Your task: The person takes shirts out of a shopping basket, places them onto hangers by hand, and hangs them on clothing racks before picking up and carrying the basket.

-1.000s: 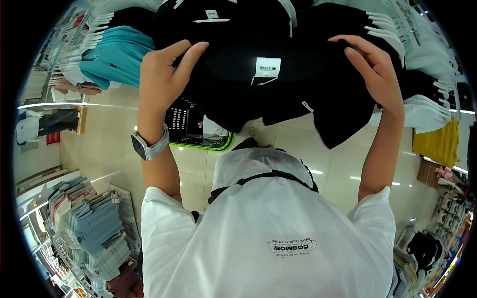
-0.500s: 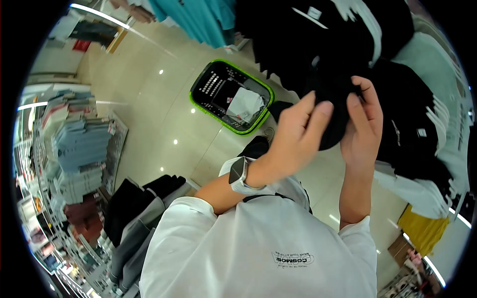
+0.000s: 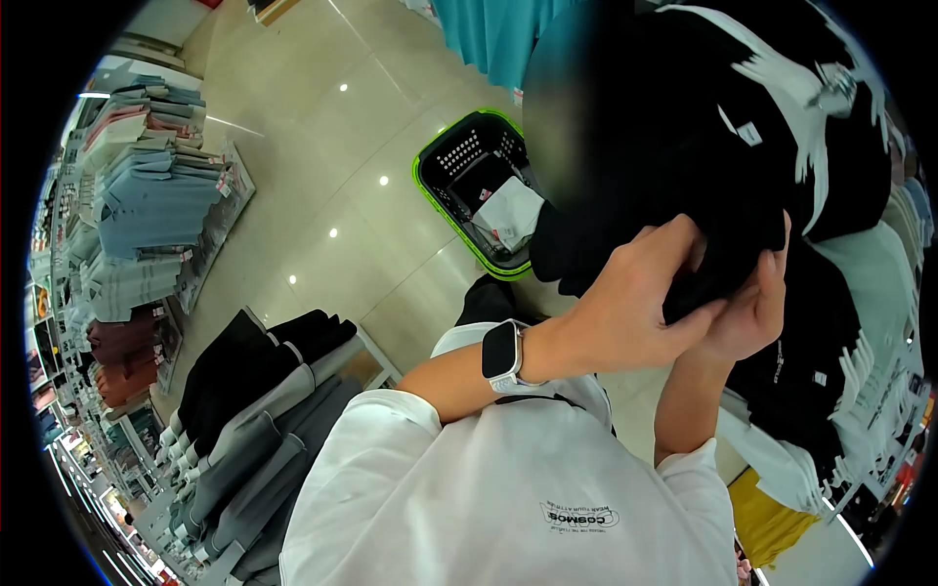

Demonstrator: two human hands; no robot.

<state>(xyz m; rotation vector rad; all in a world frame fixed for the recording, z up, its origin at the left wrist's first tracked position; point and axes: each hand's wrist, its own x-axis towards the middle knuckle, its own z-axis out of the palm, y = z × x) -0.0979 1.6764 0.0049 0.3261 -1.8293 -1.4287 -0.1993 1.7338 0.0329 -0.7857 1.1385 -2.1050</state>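
A black garment (image 3: 625, 195) is bunched up between my two hands, with a blurred upper edge close to the camera. My left hand (image 3: 640, 293), with a watch (image 3: 502, 350) at its wrist, grips the lower part of the cloth with bent fingers. From the right side my right hand (image 3: 752, 308) holds the same cloth, its thumb near my left fingers and its other fingers partly behind the fabric. The garment merges visually with the dark clothes behind it, so its full outline is hidden.
On the tiled floor stands a dark basket with a green rim (image 3: 430, 205), holding a white packet (image 3: 512, 210). Hanging black clothes (image 3: 801, 352) crowd the right, with teal garments (image 3: 489, 39) ahead. Grey and black garments (image 3: 264, 430) hang lower left, blue shirts (image 3: 151, 205) beyond.
The black cloth has spread upward and left, now covering part of the basket. My hands have come closer together and lower. The view has turned somewhat to the right.
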